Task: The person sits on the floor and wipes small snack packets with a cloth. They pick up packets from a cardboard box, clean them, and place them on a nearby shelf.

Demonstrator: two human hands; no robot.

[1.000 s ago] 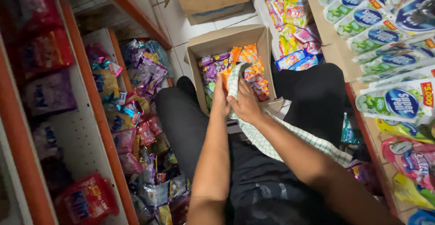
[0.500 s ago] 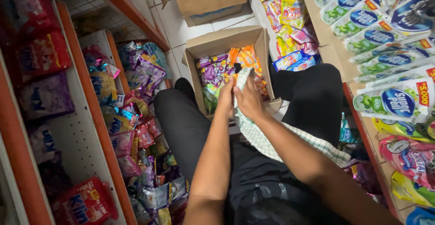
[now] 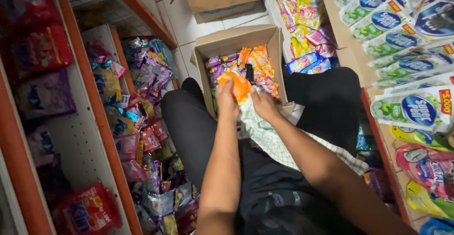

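On the left, shelves [image 3: 101, 117] are stocked with bright packets. An orange sachet [image 3: 238, 84], glossy and crinkled, is pinched by the left hand [image 3: 227, 98] above the cardboard box [image 3: 236, 39]; it looks light, soft and slippery, best gripped at a sealed edge. A checked cloth [image 3: 265, 138] is clutched by the right hand [image 3: 263, 105].

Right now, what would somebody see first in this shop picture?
The orange packet in the middle, held in the left hand over an open cardboard box of purple and orange packets. Beside it, the right hand rests on a checked cloth. Green-and-white pouches crowd the right shelf.
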